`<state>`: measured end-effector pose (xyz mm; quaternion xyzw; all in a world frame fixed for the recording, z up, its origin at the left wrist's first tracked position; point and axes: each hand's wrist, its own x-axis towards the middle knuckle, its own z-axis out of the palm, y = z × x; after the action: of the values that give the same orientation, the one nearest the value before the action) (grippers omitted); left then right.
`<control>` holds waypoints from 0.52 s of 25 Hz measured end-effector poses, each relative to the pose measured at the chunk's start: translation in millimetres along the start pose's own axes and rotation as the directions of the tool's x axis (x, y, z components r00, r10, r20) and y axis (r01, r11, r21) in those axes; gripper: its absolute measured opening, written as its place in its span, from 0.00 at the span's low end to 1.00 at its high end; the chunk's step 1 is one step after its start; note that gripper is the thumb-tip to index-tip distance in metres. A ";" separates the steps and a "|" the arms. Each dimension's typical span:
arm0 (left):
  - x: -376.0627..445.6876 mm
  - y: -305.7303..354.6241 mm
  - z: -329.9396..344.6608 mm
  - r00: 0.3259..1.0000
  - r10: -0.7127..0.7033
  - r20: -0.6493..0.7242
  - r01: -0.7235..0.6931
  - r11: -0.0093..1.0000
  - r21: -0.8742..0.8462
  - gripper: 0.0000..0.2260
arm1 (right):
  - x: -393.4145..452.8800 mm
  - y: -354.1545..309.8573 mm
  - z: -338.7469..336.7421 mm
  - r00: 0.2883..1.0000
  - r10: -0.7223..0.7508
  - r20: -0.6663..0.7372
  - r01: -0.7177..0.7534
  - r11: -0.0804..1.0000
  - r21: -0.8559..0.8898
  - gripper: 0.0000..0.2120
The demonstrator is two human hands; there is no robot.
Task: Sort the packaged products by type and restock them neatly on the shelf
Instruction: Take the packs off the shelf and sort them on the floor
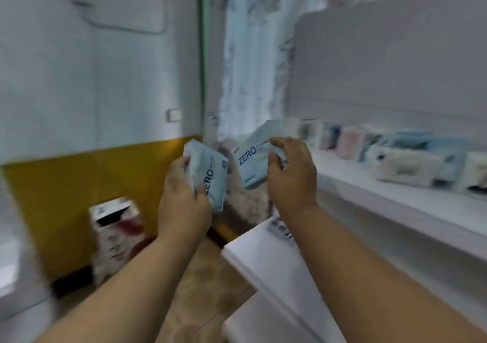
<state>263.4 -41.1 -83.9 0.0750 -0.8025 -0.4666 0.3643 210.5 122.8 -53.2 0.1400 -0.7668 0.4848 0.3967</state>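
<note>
Both hands [184, 200] [291, 176] grip pale-blue "ZERO" packs [214, 177] [251, 158].

Two pale-blue "ZERO" packs, left pack [208, 176] and right pack [253, 158], tilted, above white shelf [369, 197] carrying blurred packaged products [405, 168]

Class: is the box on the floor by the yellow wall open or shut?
Open. The box shows a dark gap at its top, with a pale flap raised above it. Blur hides its contents.
</note>
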 end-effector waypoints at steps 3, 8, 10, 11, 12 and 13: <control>-39.3 -66.0 -75.4 0.992 -0.109 -0.066 0.118 0.979 0.168 0.22 | -68.0 -28.0 58.3 0.987 0.002 0.162 -0.014 0.997 0.072 0.12; -70.2 -188.8 -180.9 0.972 -0.203 -0.118 0.230 0.927 0.297 0.23 | -179.1 -65.6 161.0 0.904 -0.010 0.427 -0.026 0.997 0.078 0.11; -71.8 -243.9 -215.1 0.954 -0.278 -0.110 0.299 0.891 0.341 0.23 | -215.9 -73.9 213.3 0.877 0.043 0.479 -0.074 0.996 0.046 0.12; -71.7 -268.1 -228.7 0.943 -0.314 -0.113 0.333 0.871 0.361 0.23 | -231.5 -76.5 237.4 0.860 0.072 0.505 -0.100 0.995 0.028 0.12; -70.5 -293.8 -241.3 0.934 -0.340 -0.109 0.355 0.853 0.383 0.23 | -247.4 -78.5 262.1 0.843 0.096 0.530 -0.123 0.992 0.016 0.12; -69.6 -317.9 -250.7 0.929 -0.358 -0.097 0.366 0.838 0.404 0.23 | -262.9 -80.1 283.3 0.830 0.118 0.546 -0.144 0.990 0.005 0.12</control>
<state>408.1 -359.1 -300.1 0.3051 -0.8511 -0.3448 0.2524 294.4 -203.3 -259.2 0.2280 -0.8442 0.4687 0.1253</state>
